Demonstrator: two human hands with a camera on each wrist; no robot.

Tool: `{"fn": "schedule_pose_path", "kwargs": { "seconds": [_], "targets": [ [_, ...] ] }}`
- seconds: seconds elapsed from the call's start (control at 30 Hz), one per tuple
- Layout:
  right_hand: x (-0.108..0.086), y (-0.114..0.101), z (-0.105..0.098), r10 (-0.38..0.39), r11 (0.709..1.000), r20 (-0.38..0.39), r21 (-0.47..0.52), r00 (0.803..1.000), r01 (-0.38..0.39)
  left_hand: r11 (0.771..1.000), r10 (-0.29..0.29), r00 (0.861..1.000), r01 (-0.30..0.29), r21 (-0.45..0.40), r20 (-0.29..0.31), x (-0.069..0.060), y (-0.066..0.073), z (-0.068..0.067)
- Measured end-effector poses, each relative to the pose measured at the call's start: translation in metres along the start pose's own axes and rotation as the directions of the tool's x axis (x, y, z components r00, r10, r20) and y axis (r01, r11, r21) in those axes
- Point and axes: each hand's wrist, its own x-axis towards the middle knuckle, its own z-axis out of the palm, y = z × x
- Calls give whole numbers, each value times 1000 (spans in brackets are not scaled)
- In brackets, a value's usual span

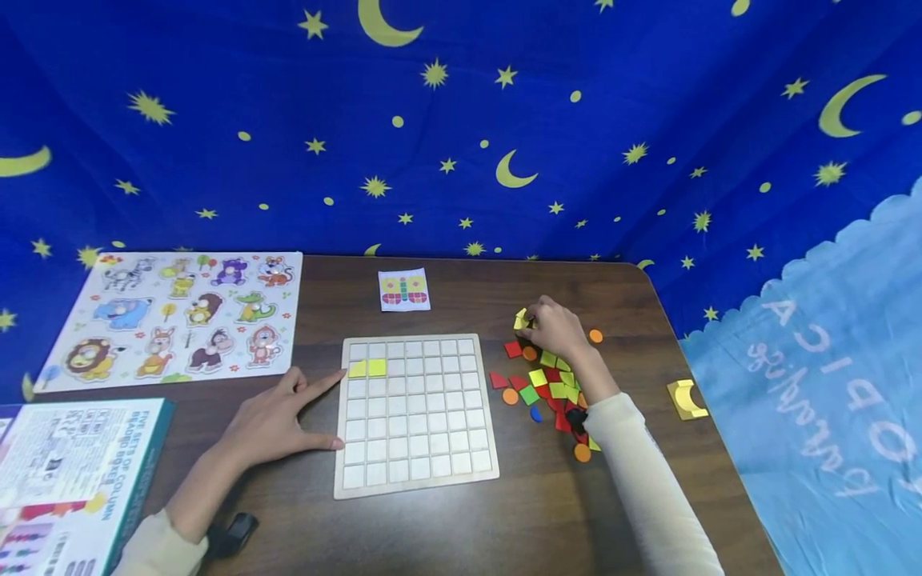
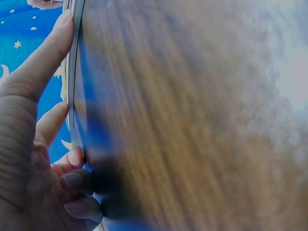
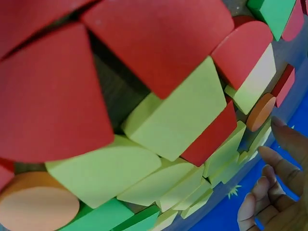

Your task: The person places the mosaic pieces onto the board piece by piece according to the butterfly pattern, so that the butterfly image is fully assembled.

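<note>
My left hand [image 1: 270,424] is at the left edge of a pale wooden grid board [image 1: 418,486], thumb and index finger spread and touching its rim. Two yellow pieces, a corner-cut tile [image 1: 358,370] and a square tile [image 1: 377,367], lie in the second row at the left. My right hand [image 1: 558,326] is at the far end of a pile of coloured tiles, its fingertips beside yellow tiles [image 1: 520,319]. In the right wrist view the thumb and fingers are bent close to yellow tiles [image 3: 260,137]; whether they pinch one is unclear.
A butterfly pattern card [image 1: 404,290] lies behind the board. An animal puzzle board [image 1: 166,320] and a boxed set [image 1: 79,480] lie at the left. A yellow piece with a curved cut-out [image 1: 684,400] is near the right edge. Loose red tiles [image 1: 513,350] and orange discs [image 1: 595,336] surround the pile.
</note>
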Motion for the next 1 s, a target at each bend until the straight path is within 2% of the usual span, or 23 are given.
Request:
{"fn": "schedule_pose_path", "kwargs": {
  "seconds": [0.17,0.47,0.77,1.0],
  "targets": [
    [1,1,4,-4,1000,-9,-29,1000,4,1000,5,1000,-5,-2,-3,0,0,1],
    [4,0,7,-64,997,-37,-40,997,62,1000,8,1000,-8,-1,-15,0,0,1],
    [10,-9,9,-56,998,-24,-34,998,55,1000,5,1000,-5,6,-12,0,0,2],
    [11,-11,8,-128,992,-14,3,992,128,1000,0,1000,0,4,-8,-1,1,1]
  ]
}}
